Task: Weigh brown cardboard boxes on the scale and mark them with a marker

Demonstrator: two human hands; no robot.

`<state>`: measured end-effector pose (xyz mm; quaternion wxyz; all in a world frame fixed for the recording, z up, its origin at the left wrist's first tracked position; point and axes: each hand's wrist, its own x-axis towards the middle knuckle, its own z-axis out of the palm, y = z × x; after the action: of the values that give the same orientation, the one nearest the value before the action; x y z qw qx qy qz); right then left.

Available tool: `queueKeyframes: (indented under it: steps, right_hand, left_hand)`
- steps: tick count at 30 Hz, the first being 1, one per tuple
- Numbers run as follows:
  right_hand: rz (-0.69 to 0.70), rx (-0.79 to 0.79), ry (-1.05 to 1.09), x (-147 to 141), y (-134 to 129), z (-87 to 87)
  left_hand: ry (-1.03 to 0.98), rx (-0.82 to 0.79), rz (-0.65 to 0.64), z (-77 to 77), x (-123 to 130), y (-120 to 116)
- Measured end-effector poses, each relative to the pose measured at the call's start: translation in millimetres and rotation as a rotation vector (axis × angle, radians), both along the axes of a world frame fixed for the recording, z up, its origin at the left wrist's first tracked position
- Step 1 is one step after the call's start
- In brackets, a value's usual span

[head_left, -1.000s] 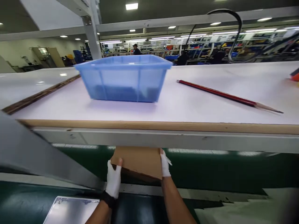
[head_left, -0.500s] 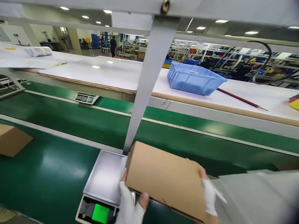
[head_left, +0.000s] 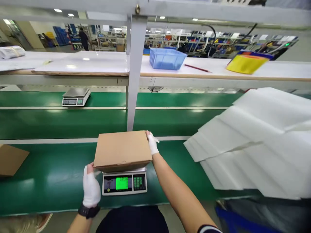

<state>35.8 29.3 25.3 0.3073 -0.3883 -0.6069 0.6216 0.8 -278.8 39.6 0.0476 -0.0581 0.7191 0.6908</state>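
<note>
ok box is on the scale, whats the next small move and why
Probably let go with both hands: the cardboard box sits on the scale whose display is lit, yet the left hand and right hand touch its corners, which could skew the reading.

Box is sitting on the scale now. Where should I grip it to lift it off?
Grip the cardboard box by its two short side edges, one hand from each side, as the left hand and right hand sit now. It lies flat, overhanging the scale, so both edges are free.

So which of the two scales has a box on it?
The near scale, with the lit green display; the box sits on it. The far scale is bare.
</note>
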Motion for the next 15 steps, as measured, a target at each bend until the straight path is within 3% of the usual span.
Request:
queueKeyframes:
  steps: [3,5,7,9,11,13,15]
  right_hand:
    - [-0.038,0.014,-0.137,27.2,5.6,-36.8]
    - [-0.049,0.039,-0.243,63.9,-1.1,-64.7]
    - [-0.052,0.079,-0.339,109.0,-18.3,-92.5]
    - [-0.028,0.14,-0.38,154.6,-43.0,-118.9]
    - [0.024,0.219,-0.373,192.7,-68.3,-141.5]
    - [0.068,0.336,-0.363,216.5,-87.7,-156.8]
    - [0.065,0.32,-0.37,223.0,-96.7,-162.1]
  left_hand:
    - [-0.114,-0.141,-0.048,-60.4,-26.4,-37.1]
    - [-0.219,-0.384,-0.142,-101.5,-28.4,-65.8]
    - [-0.29,-0.55,-0.197,-131.9,-19.2,-92.1]
    - [-0.305,-0.655,-0.244,-148.4,-5.2,-111.1]
    - [-0.299,-0.708,-0.296,-154.1,7.0,-121.2]
    - [-0.299,-0.729,-0.333,-154.0,13.8,-124.2]
    - [-0.295,-0.775,-0.362,-152.1,14.7,-122.8]
